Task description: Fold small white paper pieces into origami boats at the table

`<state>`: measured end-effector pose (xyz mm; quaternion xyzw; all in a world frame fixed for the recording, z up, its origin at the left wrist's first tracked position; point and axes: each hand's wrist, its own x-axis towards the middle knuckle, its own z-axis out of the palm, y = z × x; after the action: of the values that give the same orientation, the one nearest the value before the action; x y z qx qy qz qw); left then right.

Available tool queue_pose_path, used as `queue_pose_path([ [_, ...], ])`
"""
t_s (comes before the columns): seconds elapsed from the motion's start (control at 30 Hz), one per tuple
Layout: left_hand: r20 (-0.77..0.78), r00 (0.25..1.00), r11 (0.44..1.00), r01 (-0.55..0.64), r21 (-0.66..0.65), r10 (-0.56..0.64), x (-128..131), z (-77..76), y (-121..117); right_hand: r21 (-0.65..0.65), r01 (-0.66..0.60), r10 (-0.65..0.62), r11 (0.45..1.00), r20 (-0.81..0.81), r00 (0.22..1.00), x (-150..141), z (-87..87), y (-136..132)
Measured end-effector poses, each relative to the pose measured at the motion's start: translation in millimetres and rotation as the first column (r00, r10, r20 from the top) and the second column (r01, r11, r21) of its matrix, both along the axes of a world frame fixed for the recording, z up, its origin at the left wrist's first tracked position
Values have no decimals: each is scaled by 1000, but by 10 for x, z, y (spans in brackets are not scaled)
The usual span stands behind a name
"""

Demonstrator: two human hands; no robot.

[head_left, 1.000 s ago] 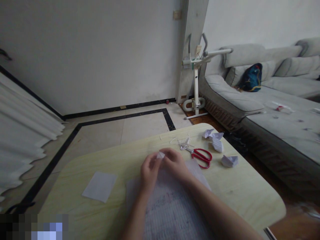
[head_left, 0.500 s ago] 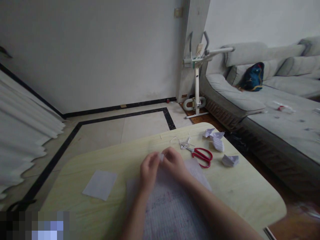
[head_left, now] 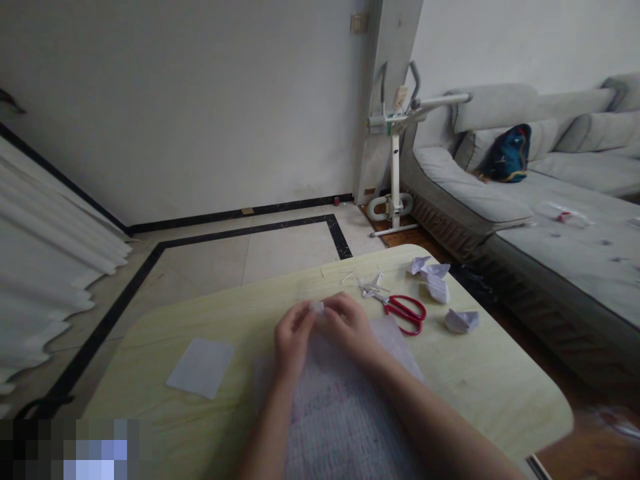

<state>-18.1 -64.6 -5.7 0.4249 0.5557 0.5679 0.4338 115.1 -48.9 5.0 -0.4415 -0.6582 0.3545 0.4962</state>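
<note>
A pleated white curtain (head_left: pixel 50 280) hangs at far left, past the edge of a pale wood-grain bench (head_left: pixel 255 320). On the bench's left side lies a flat, roughly square sheet of white paper (head_left: pixel 201 368), well apart from the hands.

At center, the left hand (head_left: pixel 293 340) curls inward, its fingers drawn together in a pinch on a small white paper piece (head_left: pixel 318 307). The piece sits at the far tips of both hands, to the right of the left fingers and to the left of the right ones, with neither hand clearly nearer. It is too small and too covered to tell its long axis or its folds.

The right hand (head_left: pixel 353 330) mirrors the grip, its fingers bent and closed on the same piece. Beneath the forearms, a large ruled sheet covered in writing (head_left: pixel 340 427) spreads toward the near edge.

Just right of the right hand, thin paper scraps (head_left: pixel 373 283) lie at the tips of red-handled scissors (head_left: pixel 406 313), whose handles point right and slightly near. Farther right rest clustered folded paper shapes (head_left: pixel 437 291) and, nearer and apart, a lone folded paper shape (head_left: pixel 462 321). A gray sofa (head_left: pixel 575 247) stands beyond.
</note>
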Motion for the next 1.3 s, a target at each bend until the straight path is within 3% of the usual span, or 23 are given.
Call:
queue_pose_path([
  [0.27, -92, 996, 1000, 6, 9, -5, 20, 82, -18, -213, -22, -2, 977, -111, 994, -30, -20, 34],
  [0.53, -209, 972, 991, 122, 49, -109, 31, -13, -30, -208, -30, -2, 978, -153, 988, -30, -26, 11],
  [0.73, -273, 951, 981, 174, 86, -145, 53, 20, -53, -105, 4, -12, 994, -81, 997, -17, -19, 13],
  [0.97, -226, 961, 981, 181, 72, -161, 61, -20, -61, -230, -62, 16, 971, -196, 981, 14, 119, 4],
  [1.13, -215, 964, 984, 170, 60, -153, 60, -26, -63, -292, -92, -2, 952, -308, 951, 1, 57, 20],
  [1.3, -246, 960, 985, 154, 74, -131, 58, -42, -57, -273, -92, 9, 958, -291, 957, 12, 17, 32],
])
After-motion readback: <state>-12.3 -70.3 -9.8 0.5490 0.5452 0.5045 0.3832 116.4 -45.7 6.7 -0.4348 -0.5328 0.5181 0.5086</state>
